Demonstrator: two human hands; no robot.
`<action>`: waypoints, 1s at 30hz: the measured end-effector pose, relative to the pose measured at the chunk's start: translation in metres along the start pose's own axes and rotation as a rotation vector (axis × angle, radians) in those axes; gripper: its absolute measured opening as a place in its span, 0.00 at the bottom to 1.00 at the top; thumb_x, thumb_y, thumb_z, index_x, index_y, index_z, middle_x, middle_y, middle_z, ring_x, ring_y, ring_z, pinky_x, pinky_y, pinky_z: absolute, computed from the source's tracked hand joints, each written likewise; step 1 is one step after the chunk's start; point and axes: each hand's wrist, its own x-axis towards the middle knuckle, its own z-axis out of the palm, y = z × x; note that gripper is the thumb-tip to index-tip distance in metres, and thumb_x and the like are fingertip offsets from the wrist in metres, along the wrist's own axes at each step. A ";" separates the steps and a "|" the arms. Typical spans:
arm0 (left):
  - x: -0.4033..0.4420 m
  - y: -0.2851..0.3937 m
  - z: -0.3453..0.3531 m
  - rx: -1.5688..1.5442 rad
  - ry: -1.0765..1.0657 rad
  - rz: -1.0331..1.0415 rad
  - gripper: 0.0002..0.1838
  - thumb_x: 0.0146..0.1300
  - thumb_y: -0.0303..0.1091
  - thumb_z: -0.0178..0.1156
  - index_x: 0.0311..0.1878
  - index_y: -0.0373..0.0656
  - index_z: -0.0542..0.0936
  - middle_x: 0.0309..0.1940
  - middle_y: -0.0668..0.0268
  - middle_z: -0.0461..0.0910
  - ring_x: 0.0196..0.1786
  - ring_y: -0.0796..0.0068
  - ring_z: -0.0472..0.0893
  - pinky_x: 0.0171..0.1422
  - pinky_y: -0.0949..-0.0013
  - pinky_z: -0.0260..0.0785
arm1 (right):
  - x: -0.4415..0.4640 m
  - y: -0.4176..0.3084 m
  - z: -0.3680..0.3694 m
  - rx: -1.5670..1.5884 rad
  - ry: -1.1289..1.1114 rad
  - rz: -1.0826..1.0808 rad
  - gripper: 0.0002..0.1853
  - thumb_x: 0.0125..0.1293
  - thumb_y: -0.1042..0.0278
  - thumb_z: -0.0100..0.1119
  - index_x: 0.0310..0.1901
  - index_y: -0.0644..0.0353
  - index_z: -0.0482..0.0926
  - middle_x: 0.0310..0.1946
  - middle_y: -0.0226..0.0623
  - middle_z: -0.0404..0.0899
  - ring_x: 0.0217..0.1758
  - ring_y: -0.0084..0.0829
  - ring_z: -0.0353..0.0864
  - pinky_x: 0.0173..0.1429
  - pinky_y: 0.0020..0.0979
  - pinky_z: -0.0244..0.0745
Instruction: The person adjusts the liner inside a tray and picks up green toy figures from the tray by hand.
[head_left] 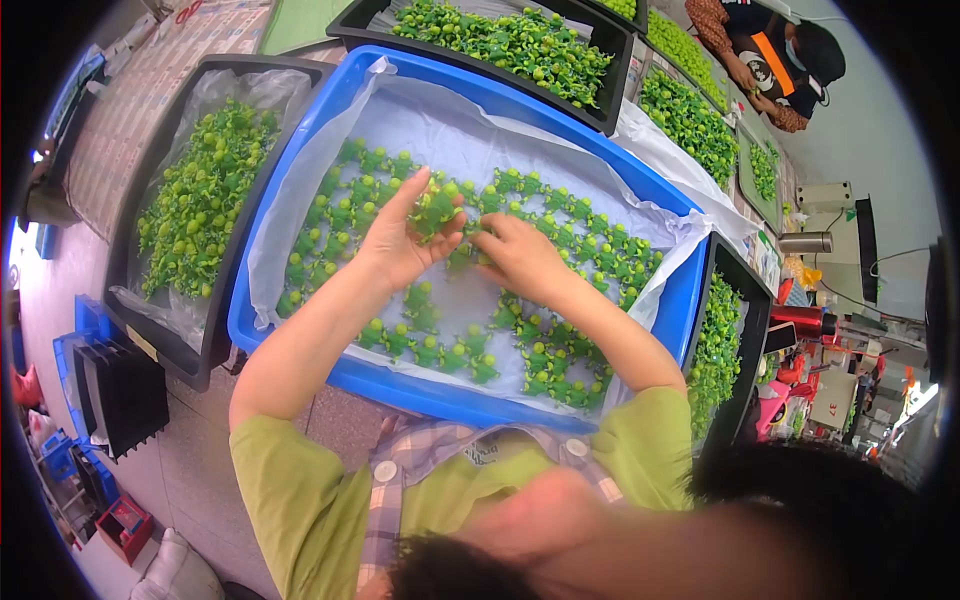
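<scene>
My left hand [395,235] is turned palm up with its fingers curled around several small green plastic-looking figures [437,207], each with a rounded yellow-green part. Close beside it, my right hand [522,258] has its fingers bent and pressed together, pointing at the left; whatever is between them is hidden. Both hands are over a blue tray [400,384] lined with white sheet. More of the same green figures [560,365] lie spread in rows on the lining, around and below my hands.
Black bins [215,345] heaped with green figures stand left, behind and right of the tray. Past the far bins, a person [775,60] in a dark cap handles something small at a table. A stack of black trays [122,390] sits low at the left.
</scene>
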 end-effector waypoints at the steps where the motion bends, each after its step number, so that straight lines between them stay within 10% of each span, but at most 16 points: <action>1: 0.001 0.000 -0.001 -0.018 -0.024 -0.005 0.20 0.53 0.51 0.63 0.39 0.47 0.73 0.37 0.63 0.78 0.38 0.70 0.79 0.35 0.69 0.76 | -0.002 0.000 -0.003 0.135 0.022 0.052 0.20 0.47 0.68 0.63 0.45 0.56 0.73 0.46 0.38 0.70 0.47 0.39 0.72 0.48 0.34 0.70; 9: 0.010 -0.011 -0.007 -0.042 -0.035 -0.027 0.18 0.56 0.49 0.61 0.40 0.44 0.76 0.36 0.63 0.80 0.40 0.67 0.80 0.44 0.60 0.76 | 0.001 0.017 -0.006 0.507 -0.015 0.245 0.16 0.51 0.70 0.57 0.44 0.58 0.73 0.43 0.39 0.71 0.41 0.38 0.76 0.44 0.35 0.72; 24: 0.011 -0.006 -0.006 -0.083 -0.036 -0.026 0.18 0.54 0.46 0.64 0.41 0.47 0.71 0.39 0.60 0.77 0.41 0.63 0.78 0.44 0.59 0.77 | -0.007 -0.007 0.020 -0.174 0.125 0.027 0.09 0.45 0.73 0.56 0.31 0.56 0.72 0.29 0.34 0.70 0.38 0.35 0.72 0.42 0.34 0.66; 30: 0.009 -0.009 -0.004 -0.053 -0.056 -0.009 0.17 0.54 0.48 0.63 0.39 0.47 0.73 0.38 0.62 0.77 0.41 0.64 0.79 0.44 0.60 0.76 | -0.003 -0.022 -0.021 0.065 0.336 0.085 0.08 0.46 0.76 0.57 0.32 0.58 0.74 0.31 0.33 0.72 0.39 0.36 0.70 0.42 0.37 0.65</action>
